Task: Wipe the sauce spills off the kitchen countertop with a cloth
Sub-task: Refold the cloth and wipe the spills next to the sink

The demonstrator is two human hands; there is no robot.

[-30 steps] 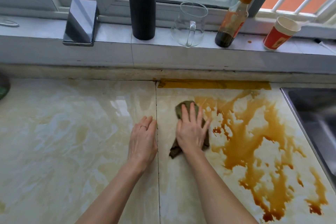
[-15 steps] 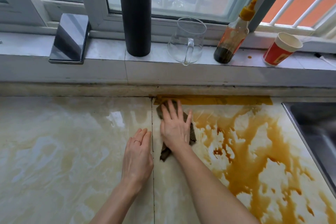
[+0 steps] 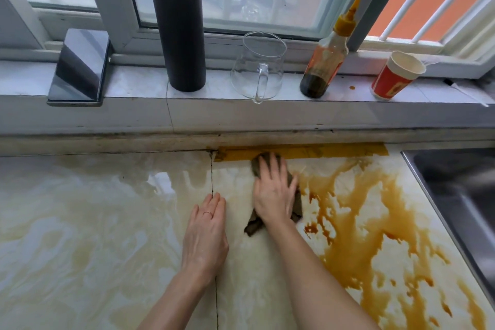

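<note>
Right hand (image 3: 273,193), fingers straight and spread, presses flat on a dark green cloth (image 3: 297,205) at the rear of the marble-patterned desk (image 3: 80,222), the cloth touching the yellow tape strip (image 3: 334,151) along the wall edge. The brown sauce spill (image 3: 356,236) spreads from just right of the cloth toward the steel sink (image 3: 460,190). Left hand (image 3: 206,233), released and flat, rests on the desk beside the seam, holding nothing. On the windowsill (image 3: 134,83) stand a sauce bottle (image 3: 325,61), glass jug (image 3: 258,67) and paper cup (image 3: 393,75)
</note>
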